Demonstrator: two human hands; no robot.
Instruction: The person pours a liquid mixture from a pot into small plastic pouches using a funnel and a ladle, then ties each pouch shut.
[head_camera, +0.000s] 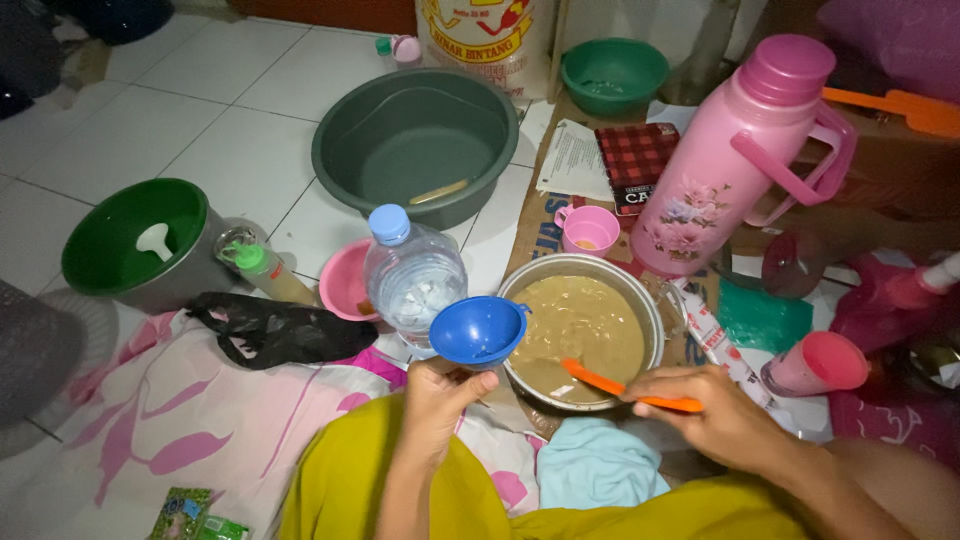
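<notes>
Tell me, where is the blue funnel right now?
In the head view, the blue funnel is held up in the left hand, just left of the metal pot and in front of the water bottle.

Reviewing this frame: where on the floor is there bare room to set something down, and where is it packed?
Bare white tiles lie left of the grey basin and above the green-lined bucket. A narrow strip runs between the basin and the water bottle. Around the batter pot, pink flask and cups it is crowded; the left hand holds a blue funnel, the right hand an orange spoon.
</notes>
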